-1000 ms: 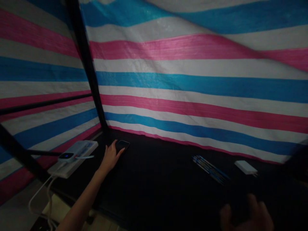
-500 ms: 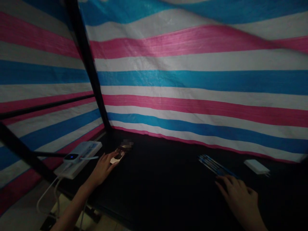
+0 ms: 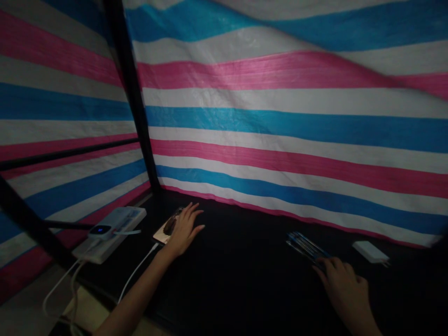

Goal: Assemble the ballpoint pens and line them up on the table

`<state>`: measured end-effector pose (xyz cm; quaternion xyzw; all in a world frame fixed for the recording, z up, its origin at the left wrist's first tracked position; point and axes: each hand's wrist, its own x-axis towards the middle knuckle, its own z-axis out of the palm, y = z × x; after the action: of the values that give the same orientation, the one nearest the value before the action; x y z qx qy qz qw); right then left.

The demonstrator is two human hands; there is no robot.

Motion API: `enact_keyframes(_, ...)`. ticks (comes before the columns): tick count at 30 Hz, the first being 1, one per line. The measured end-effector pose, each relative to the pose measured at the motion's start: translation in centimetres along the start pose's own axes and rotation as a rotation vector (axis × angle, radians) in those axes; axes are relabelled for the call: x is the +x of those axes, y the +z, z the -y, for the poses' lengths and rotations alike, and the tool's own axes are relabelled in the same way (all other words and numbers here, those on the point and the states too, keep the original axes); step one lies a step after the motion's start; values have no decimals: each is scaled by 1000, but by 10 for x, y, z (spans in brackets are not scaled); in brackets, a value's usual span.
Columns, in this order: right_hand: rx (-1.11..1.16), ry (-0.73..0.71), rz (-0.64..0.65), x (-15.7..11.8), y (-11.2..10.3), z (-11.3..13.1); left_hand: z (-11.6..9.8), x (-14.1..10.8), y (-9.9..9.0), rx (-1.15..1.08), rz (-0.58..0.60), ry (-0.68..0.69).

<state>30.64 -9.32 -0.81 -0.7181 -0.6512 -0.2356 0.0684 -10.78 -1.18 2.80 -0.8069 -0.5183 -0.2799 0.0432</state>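
A lit phone (image 3: 162, 233) lies at the left side of the dark table, with a white cable plugged into its near end. My left hand (image 3: 182, 233) is over its right edge, fingers outstretched and spread. Part of the phone is hidden beneath that hand. Farther right is a bundle of thin pens (image 3: 304, 243) with some blue on them, lying slantwise. My right hand (image 3: 345, 284) has its fingers curled over their near ends, which it covers.
A white charger (image 3: 371, 252) lies right of the pens. At the left table edge, a small device with a lit display (image 3: 100, 230) sits on a white box-like block (image 3: 121, 228) with cables. Black frame poles (image 3: 131, 93) and striped sheeting (image 3: 280, 126) enclose the table (image 3: 238, 252).
My left hand has moved right and forward across the phone, uncovering its near end and cable. My right hand's fingers have curled more around the pens. The view has shifted slightly.
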Motion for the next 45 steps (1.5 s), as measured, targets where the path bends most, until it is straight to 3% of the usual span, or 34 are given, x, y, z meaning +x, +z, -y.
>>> enact_keyframes(5,53,-67,22,11,-18,22,-55,12,28,-15,30,263)
enact_keyframes(8,302,-74,112,23,-23,51,-77,26,47,-12,52,412)
enact_keyframes(12,943,29,232,46,-17,93,-78,36,70,65,89,509)
enact_keyframes(17,1297,86,343,62,-13,128,-63,34,68,215,101,448)
enact_keyframes(21,1340,-11,472,57,-14,126,-73,31,57,239,124,539)
enact_keyframes(25,1271,-98,477,50,-10,116,-85,29,61,210,246,590)
enact_keyframes(28,1211,-174,381,47,-8,117,-86,26,65,148,297,536)
enact_keyframes(33,1124,-298,88,44,-11,125,-79,26,66,35,338,407)
enact_keyframes(35,1080,-280,78,42,-15,126,-77,28,66,37,323,408)
enact_keyframes(40,1048,-145,357,41,-19,124,-75,30,63,95,278,457)
enact_keyframes(45,1161,-126,249,42,-12,125,-73,29,63,94,266,465)
